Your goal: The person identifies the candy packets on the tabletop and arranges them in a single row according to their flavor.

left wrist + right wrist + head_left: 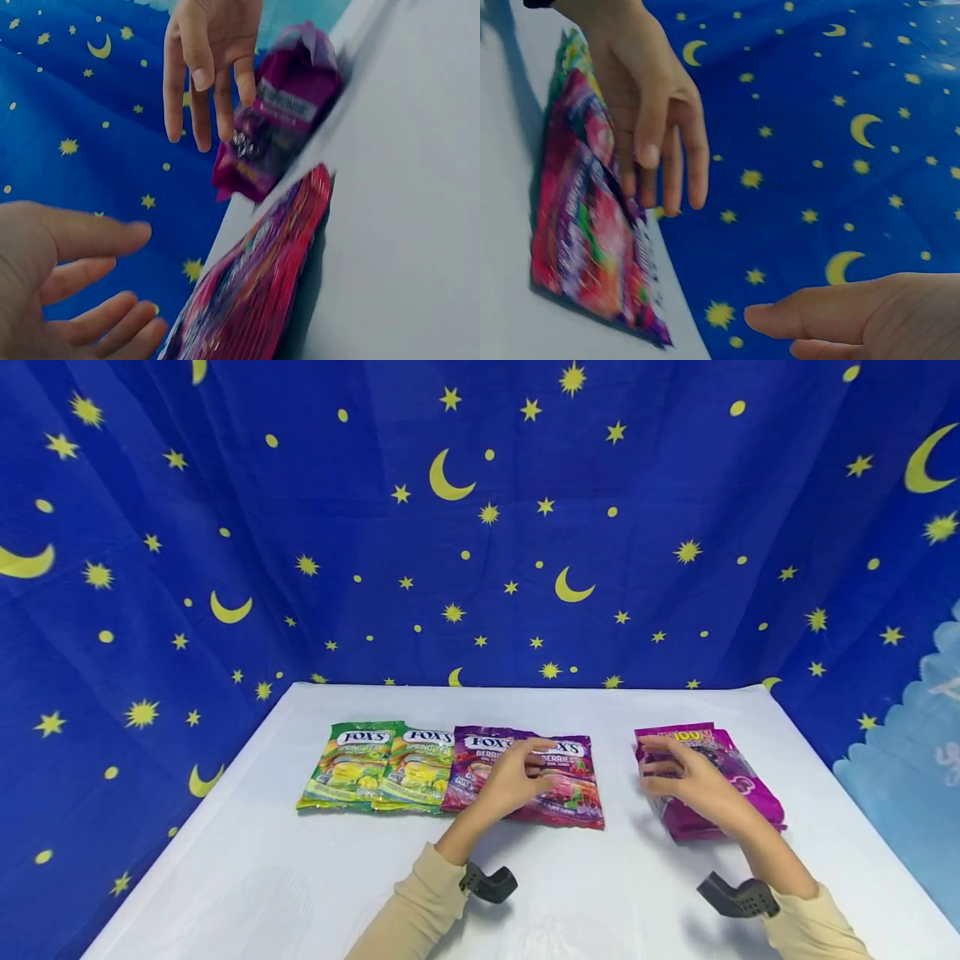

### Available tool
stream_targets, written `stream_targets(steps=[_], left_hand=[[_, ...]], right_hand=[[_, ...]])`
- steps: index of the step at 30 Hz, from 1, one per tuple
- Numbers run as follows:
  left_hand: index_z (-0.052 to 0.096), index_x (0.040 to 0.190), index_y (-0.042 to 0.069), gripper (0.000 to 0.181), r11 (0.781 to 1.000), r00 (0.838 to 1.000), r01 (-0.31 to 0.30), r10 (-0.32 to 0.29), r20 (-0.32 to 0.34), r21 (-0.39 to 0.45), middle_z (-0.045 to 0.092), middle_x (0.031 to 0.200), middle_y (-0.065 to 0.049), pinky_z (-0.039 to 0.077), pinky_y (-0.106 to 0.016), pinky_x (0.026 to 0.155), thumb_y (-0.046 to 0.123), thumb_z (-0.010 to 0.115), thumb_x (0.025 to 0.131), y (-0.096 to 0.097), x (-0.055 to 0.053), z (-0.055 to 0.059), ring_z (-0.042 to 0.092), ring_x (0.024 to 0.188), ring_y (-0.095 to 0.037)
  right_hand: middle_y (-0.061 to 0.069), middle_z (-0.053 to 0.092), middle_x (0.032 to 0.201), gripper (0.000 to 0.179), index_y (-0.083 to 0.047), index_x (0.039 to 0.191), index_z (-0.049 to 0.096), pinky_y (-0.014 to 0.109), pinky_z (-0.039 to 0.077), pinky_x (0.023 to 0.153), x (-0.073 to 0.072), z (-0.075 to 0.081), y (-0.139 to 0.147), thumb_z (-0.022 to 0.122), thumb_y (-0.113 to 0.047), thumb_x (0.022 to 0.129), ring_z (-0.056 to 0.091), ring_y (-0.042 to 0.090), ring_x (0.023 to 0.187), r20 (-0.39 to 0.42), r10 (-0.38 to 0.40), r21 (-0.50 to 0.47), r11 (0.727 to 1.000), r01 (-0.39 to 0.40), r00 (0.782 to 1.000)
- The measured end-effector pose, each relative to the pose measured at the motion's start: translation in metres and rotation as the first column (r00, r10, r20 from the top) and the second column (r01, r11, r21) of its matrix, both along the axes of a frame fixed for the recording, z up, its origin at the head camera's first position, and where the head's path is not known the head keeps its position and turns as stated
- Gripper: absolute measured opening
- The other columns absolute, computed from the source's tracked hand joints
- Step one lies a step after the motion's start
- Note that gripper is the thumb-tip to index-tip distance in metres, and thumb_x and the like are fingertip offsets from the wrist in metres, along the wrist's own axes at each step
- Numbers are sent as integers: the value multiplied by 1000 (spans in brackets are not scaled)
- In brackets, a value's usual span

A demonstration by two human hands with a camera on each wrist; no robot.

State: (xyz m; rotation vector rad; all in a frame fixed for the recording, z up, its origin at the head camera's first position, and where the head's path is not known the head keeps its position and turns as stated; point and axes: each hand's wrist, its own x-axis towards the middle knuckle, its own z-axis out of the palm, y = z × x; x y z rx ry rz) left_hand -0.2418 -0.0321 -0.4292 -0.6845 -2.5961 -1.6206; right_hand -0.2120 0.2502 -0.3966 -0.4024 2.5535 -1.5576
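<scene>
My left hand [517,777] hovers over two overlapping purple Fox's Berries candy bags [577,793], its fingers loosely bent with nothing in them. To the right, my right hand [693,781] hangs above a small stack of magenta candy bags [761,797], also holding nothing. In the left wrist view, a gap shows between the left hand [90,289] and the Berries bags [262,277]. The right wrist view shows the right thumb [817,307] apart from any bag. Two green Fox's Spring Tea bags [348,768] overlap at the row's left end.
All the bags lie on a white-covered table [247,827]. Behind and to the left hangs a blue cloth [510,543] with yellow moons and stars. A light blue cloth [900,777] hangs at the right. Each wrist carries a black camera mount [487,883].
</scene>
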Motion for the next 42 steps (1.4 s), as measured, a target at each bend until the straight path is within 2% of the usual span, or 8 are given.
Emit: stream_targets(steps=[5, 11, 14, 18, 22, 24, 33, 42], left_hand=[[54, 134, 6, 56, 984, 981, 124, -141, 132, 131, 54, 132, -18, 52, -26, 86, 2, 75, 82, 17, 2, 0, 58, 114, -33], [56, 134, 15, 57, 972, 956, 169, -202, 211, 162, 55, 132, -14, 51, -23, 83, 9, 77, 81, 42, 4, -4, 58, 114, -26], [56, 135, 16, 59, 965, 941, 206, -242, 236, 165, 55, 132, -13, 49, -21, 85, 9, 77, 81, 55, 5, -7, 58, 113, -21], [54, 137, 19, 62, 958, 922, 238, -275, 271, 159, 52, 134, -13, 49, -23, 85, 10, 78, 81, 70, 6, -10, 58, 113, -19], [53, 137, 28, 65, 962, 909, 221, -264, 324, 162, 49, 138, -11, 51, -24, 81, 12, 79, 80, 81, 7, -11, 58, 114, -21], [55, 135, 32, 65, 961, 895, 198, -258, 363, 194, 48, 139, -10, 53, -26, 78, 11, 79, 79, 86, 7, -12, 58, 114, -21], [54, 136, 30, 69, 921, 789, 87, -297, 538, 380, 43, 137, -15, 58, -37, 74, -3, 75, 80, 108, 4, -18, 66, 88, -22], [53, 136, 30, 71, 912, 761, 52, -300, 575, 407, 44, 134, -16, 59, -41, 70, -6, 74, 79, 118, -2, -18, 65, 92, -28]], right_hand=[[30, 44, 136, 64, 6, 143, 34, 28, 54, 82, 6, 7, 22, 66, -13, 92, 53, 40, 118, -62, 3, 44, 999, 0, 998], [27, 46, 137, 64, 2, 143, 36, 19, 50, 79, 9, 9, 47, 67, -20, 92, 58, 22, 112, -95, -78, 151, 984, 92, 992], [29, 44, 138, 65, 1, 145, 36, 36, 52, 86, 10, 8, 61, 66, -25, 93, 54, 35, 117, -109, -131, 216, 965, 152, 985], [31, 39, 140, 71, 0, 146, 33, 64, 44, 88, 6, 1, 78, 66, -32, 92, 42, 49, 122, -94, -202, 272, 937, 221, 975], [34, 36, 141, 78, 1, 147, 30, 71, 37, 89, 1, -3, 93, 67, -37, 91, 34, 55, 125, -53, -246, 288, 924, 251, 968], [37, 32, 142, 80, 6, 147, 26, 74, 32, 89, 0, -3, 100, 66, -35, 91, 29, 59, 125, -26, -229, 273, 935, 228, 973], [38, 24, 145, 79, 7, 148, 21, 73, 33, 91, -10, -18, 122, 60, -38, 95, 29, 57, 126, 124, -183, 230, 961, 151, 975], [41, 17, 144, 77, 0, 151, 13, 66, 42, 89, -18, -27, 135, 56, -37, 98, 28, 60, 125, 237, -101, 201, 978, 53, 966]])
